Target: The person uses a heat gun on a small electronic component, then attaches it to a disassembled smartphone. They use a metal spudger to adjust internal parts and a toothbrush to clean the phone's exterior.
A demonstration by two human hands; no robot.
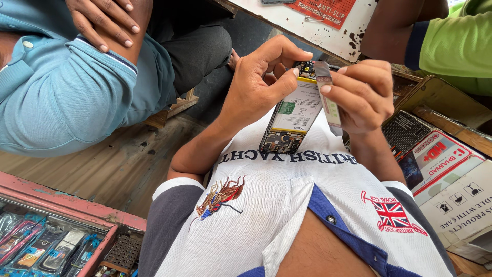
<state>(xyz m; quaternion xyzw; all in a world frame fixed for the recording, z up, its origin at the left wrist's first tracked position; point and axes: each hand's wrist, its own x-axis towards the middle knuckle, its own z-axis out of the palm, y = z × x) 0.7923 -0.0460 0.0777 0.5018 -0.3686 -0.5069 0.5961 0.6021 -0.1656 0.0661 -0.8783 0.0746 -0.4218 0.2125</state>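
One opened phone (292,120) is gripped by the left hand (259,84), one grey strip (328,100) pinched by the right hand (361,95), its fingers hiding the phone's top edge

Glossy battery label (297,110), rough wooden floor (118,164)

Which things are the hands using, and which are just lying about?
In use: opened phone in left hand; narrow strip-shaped tool in right hand.
Lying about: cardboard boxes; tray of phone cases; white board.
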